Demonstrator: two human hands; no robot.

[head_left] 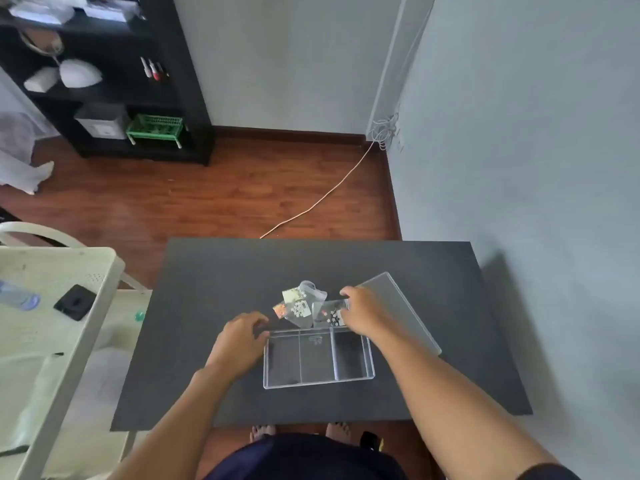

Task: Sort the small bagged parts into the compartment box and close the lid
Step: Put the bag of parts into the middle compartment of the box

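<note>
A clear compartment box (370,358) with three empty sections lies open on the dark table (207,358). Its clear lid (405,306) lies flat to the right, behind my right arm. Just beyond the box sits a heap of small clear bags (300,304) holding tiny white and coloured parts. My right hand (362,313) pinches the rightmost bag (330,311) at its edge. My left hand (242,336) rests at the box's far left corner with its fingers curled on the rim.
A cream plastic cart (52,306) stands to the left with a black object (74,302) and a bottle (17,296) on it. A grey wall runs close along the table's right side. A cord (322,199) crosses the wooden floor beyond.
</note>
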